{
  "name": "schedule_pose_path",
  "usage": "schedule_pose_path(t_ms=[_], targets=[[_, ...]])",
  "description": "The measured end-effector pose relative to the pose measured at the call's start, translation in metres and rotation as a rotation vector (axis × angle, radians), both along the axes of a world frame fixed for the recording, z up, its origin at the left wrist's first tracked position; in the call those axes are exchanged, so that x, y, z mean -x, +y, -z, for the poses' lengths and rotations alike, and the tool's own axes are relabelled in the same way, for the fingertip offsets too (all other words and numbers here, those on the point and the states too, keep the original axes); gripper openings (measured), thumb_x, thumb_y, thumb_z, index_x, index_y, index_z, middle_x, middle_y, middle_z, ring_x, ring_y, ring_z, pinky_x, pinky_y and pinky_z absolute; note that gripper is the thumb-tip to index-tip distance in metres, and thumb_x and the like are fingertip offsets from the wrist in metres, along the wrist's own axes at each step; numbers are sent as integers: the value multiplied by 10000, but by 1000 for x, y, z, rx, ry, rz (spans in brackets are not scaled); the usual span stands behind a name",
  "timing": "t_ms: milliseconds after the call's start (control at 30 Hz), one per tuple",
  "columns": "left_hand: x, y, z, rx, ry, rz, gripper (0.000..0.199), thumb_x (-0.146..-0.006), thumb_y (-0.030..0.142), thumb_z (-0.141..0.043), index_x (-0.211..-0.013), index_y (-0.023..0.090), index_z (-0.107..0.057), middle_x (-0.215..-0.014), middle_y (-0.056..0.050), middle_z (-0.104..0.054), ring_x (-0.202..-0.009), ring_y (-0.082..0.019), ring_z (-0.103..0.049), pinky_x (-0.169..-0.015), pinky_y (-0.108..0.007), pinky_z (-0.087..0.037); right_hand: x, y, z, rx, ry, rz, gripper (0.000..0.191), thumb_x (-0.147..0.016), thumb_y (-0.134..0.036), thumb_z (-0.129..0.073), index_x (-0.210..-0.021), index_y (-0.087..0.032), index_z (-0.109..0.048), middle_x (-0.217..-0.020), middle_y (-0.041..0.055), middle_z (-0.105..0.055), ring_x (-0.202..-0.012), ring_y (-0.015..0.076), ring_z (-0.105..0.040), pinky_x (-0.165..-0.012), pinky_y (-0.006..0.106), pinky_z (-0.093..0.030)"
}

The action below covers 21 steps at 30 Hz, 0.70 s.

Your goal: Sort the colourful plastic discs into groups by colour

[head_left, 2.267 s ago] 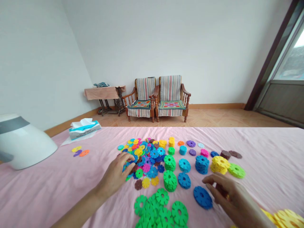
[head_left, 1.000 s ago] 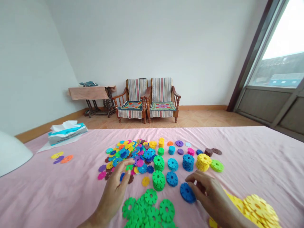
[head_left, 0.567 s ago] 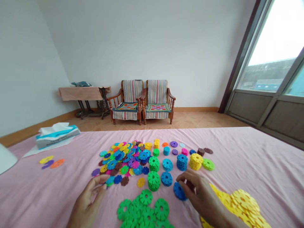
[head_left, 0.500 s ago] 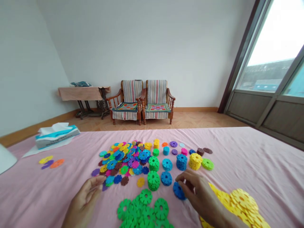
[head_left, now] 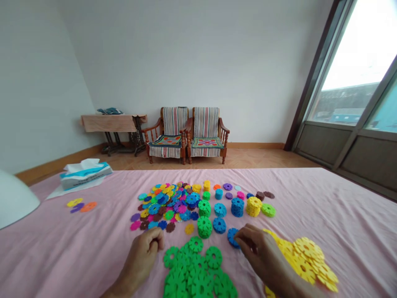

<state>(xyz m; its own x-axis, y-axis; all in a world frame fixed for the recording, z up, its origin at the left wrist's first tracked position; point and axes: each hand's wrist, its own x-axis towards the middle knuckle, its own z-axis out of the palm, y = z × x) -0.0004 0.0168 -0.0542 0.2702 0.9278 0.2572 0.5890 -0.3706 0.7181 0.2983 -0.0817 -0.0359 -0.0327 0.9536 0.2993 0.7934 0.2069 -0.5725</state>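
My left hand (head_left: pixel 144 250) is closed just below the mixed pile of coloured plastic snowflake discs (head_left: pixel 170 205), its fingers curled in; whatever they hold is hidden. To its right lies a loose heap of green snowflake discs (head_left: pixel 198 269). My right hand (head_left: pixel 260 250) has its fingertips closed at the right edge of a low stack of blue snowflake discs (head_left: pixel 232 237). Above that are a stack of mid-blue discs (head_left: pixel 219 225) and a taller green stack (head_left: pixel 204 227). Yellow discs (head_left: pixel 305 265) are heaped beyond my right wrist.
Small sorted stacks, including a yellow one (head_left: pixel 254 206) and a tall blue one (head_left: pixel 237 207), stand in rows farther back. A tissue pack (head_left: pixel 87 174) and three loose discs (head_left: pixel 89 207) lie at left, near a white rounded object (head_left: pixel 15 203). Two wooden armchairs (head_left: pixel 206 142) stand beyond the table.
My left hand has moved right, away from the mixed pile's lower left edge, and its fingers have closed. My right hand stays by the blue stack. The camera view has shifted slightly.
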Motion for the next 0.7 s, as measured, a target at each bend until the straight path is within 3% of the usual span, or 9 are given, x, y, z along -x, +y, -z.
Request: schedule_pose_path(t_ms=[100, 233, 367, 433, 500, 567, 600, 700], targets=[[0, 2, 5, -29, 15, 16, 146, -567, 147, -337, -487, 230, -426, -485, 23, -493, -511, -160, -511, -540, -256, -379, 3, -8, 7, -8, -20, 28, 251, -923, -273, -442, -740, -203, -598, -679, -2, -581, -612, 141, -557, -582, 260, -406], [-1, 1, 7, -65, 42, 72, 187, -613, 106, -353, -525, 216, -477, -539, 11, -544, -564, -164, -555, -578, -256, -412, 10, -17, 15, -59, -22, 25, 247, -948, -261, -387, -886, -202, -619, -785, 34, -618, -701, 158, -608, -639, 267, -470], [-4, -10, 2, -129, 70, 105, 216, -807, 162, -405, -712, 196, -596, -709, -24, -641, -695, -179, -621, -658, -268, -473, 17, -25, 17, -190, -112, -145, 249, -917, -275, -470, -1122, -215, -598, -1021, 90, -667, -905, 191, -660, -773, 281, -536], [-2, -18, -2, -118, 105, 183, 182, -862, 294, -497, -921, 200, -641, -918, -61, -686, -875, -211, -639, -786, -302, -496, 17, -26, 22, -199, -200, -267, 457, -858, -329, -570, -1290, -195, -507, -1218, 131, -626, -1096, 252, -606, -884, 336, -520], [2, -26, -7, -75, 164, 312, 486, -771, 434, -662, -1206, 238, -568, -1222, -94, -618, -1138, -274, -553, -971, -379, -438, 16, -26, 30, -161, -284, -354, 669, -823, -339, -609, -1417, -158, -360, -1358, 160, -526, -1216, 289, -520, -948, 370, -487], [7, -33, -10, -17, 234, 466, 924, -614, 513, -779, -1408, 279, -371, -1453, -100, -424, -1318, -333, -377, -1087, -465, -315, 14, -24, 42, -120, -355, -369, 719, -852, -246, -554, -1481, -163, -217, -1425, 151, -441, -1273, 281, -457, -976, 370, -465], [10, -36, -11, 13, 271, 531, 1048, -572, 529, -798, -1453, 285, -285, -1508, -98, -335, -1358, -352, -305, -1108, -494, -269, 13, -23, 49, -111, -387, -355, 737, -858, -187, -521, -1497, -181, -153, -1435, 138, -424, -1282, 276, -445, -977, 372, -464], [12, -44, -14, 73, 355, 639, 1101, -605, 513, -777, -1487, 282, -159, -1562, -81, -183, -1400, -371, -188, -1119, -541, -209, 16, -19, 67, -111, -451, -339, 866, -822, -137, -529, -1503, -207, 2, -1408, 121, -467, -1237, 293, -498, -922, 392, -503]])
